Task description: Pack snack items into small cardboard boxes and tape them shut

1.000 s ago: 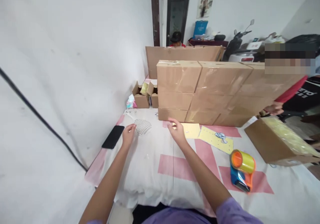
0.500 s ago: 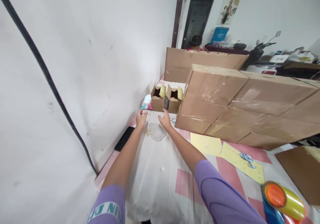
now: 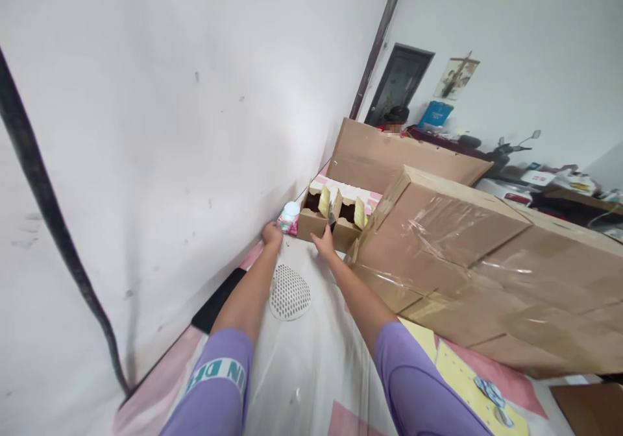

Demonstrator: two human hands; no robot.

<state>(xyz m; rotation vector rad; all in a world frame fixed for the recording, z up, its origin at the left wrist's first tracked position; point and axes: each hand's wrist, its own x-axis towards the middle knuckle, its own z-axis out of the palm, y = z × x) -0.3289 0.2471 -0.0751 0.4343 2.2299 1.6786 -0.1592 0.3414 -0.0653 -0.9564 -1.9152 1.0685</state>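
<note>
My left hand (image 3: 272,233) is at the wall, right by a white-and-pink soft packet (image 3: 289,218); its fingers are too small and hidden to make out. In front of two small open cardboard boxes, my right hand (image 3: 324,242) has thumb and fingers apart, close to the front of the left box (image 3: 307,224). Whether it touches that box I cannot tell. The right box (image 3: 344,235) stands beside it; both have dark insides and raised yellow pieces. Between my forearms a white perforated sheet (image 3: 291,293) lies on the pale covering (image 3: 287,371).
Large taped cartons (image 3: 438,248) form a wall on the right. Behind the small boxes stands a cardboard panel (image 3: 384,154), with a person (image 3: 396,118) beyond it. A black flat object (image 3: 219,303) lies by the left wall. Yellow sheets (image 3: 467,384) lie at lower right.
Both hands have reached further forward, the left to the packet and the right to the small boxes. The view has tilted and shifted, so the perforated sheet shows more fully.
</note>
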